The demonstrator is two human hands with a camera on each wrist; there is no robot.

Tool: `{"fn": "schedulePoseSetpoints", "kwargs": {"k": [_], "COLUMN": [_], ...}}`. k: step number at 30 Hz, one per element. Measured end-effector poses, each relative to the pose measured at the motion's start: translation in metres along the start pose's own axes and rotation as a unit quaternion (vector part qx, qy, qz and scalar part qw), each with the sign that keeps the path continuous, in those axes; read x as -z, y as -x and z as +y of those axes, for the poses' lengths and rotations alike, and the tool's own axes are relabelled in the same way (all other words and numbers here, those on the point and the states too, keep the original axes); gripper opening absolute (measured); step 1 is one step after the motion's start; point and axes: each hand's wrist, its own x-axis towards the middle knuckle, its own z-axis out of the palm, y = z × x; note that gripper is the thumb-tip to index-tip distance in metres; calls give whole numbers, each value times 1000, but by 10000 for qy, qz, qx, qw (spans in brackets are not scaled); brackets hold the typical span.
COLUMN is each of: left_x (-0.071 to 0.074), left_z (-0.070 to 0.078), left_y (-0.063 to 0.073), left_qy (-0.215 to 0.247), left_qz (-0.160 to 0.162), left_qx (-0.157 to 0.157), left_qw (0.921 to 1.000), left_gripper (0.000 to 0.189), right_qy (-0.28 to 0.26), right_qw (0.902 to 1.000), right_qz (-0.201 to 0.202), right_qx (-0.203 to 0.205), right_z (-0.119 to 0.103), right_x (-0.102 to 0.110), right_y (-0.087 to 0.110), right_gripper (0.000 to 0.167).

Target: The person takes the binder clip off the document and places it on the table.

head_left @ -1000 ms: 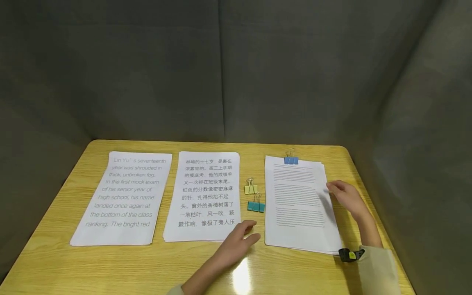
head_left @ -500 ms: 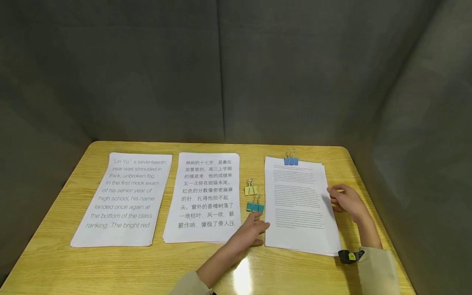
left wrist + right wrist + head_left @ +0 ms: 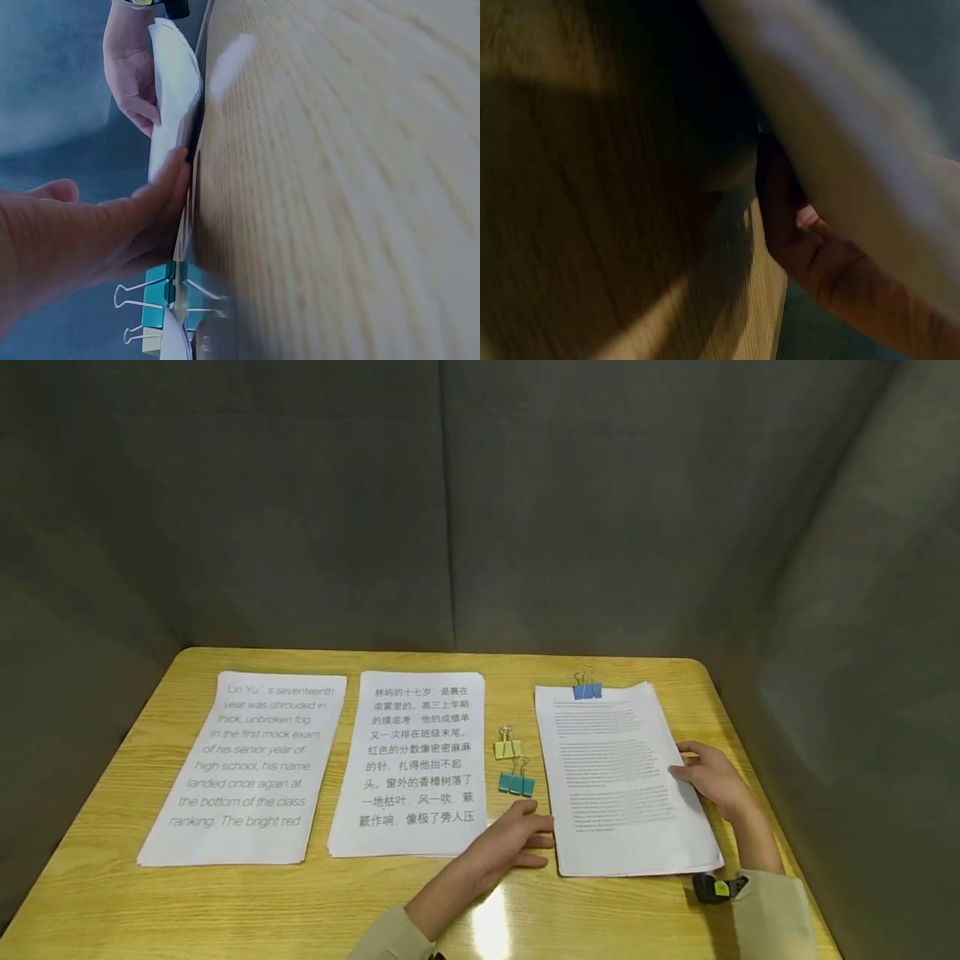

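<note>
A stack of printed paper (image 3: 630,856) lies at the right of the table, a blue binder clip (image 3: 587,692) on its top edge. My right hand (image 3: 722,783) pinches the stack's right edge, thumb on top and fingers underneath. In the right wrist view the edge of the paper stack (image 3: 840,142) is raised above the wood over my fingers (image 3: 780,199). My left hand (image 3: 501,850) has its extended fingertips at the stack's lower left edge. Just beyond that hand lies a teal binder clip (image 3: 517,785), with a yellow binder clip (image 3: 507,749) behind it.
Two more paper stacks lie to the left: one with large Chinese text (image 3: 408,839), one with large English text (image 3: 225,847) farther left. Dark curtains (image 3: 450,527) enclose the wooden table (image 3: 300,910) at the back and sides.
My left hand has moved right to the stack's left edge. My right hand has taken hold of the right edge, and the stack's lower end has swung right as that side lifts.
</note>
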Motion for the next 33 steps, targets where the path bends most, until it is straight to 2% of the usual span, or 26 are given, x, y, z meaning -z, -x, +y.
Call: {"fn": "schedulePoseSetpoints", "kwargs": {"k": [5, 9, 12, 15, 18, 21, 27, 33], "left_x": [-3, -5, -6, -7, -7, -6, 0, 5], "left_z": [0, 3, 3, 2, 1, 0, 4, 6], "left_y": [-10, -18, -24, -28, -32, -32, -28, -21], "left_qy": [406, 590, 426, 18, -266, -329, -578, -822], "left_qz": [-66, -447, -615, -507, -332, -148, 3, -2], "left_qx": [-142, -126, -85, -140, -300, -516, -778, -975], "left_qw": [9991, 9972, 9972, 9986, 9986, 9980, 9953, 9918], "left_gripper": [78, 55, 36, 33, 39, 50, 59, 66], "right_qy": [-335, -870, -1214, -1369, -1361, -1285, -973, -719], "right_qw": [9993, 9955, 9903, 9865, 9847, 9850, 9921, 9949], "right_qz": [9, -342, -660, -885, -1075, -1147, -781, -644], "right_qx": [190, 176, 144, 163, 181, 106, 161, 302], "right_z": [1, 5, 7, 9, 9, 9, 8, 1], "right_x": [-1, -3, -6, -9, -11, -9, 3, 24], "right_y": [2, 1, 0, 0, 0, 0, -1, 1], "right_gripper": [47, 45, 43, 42, 43, 44, 49, 53]}}
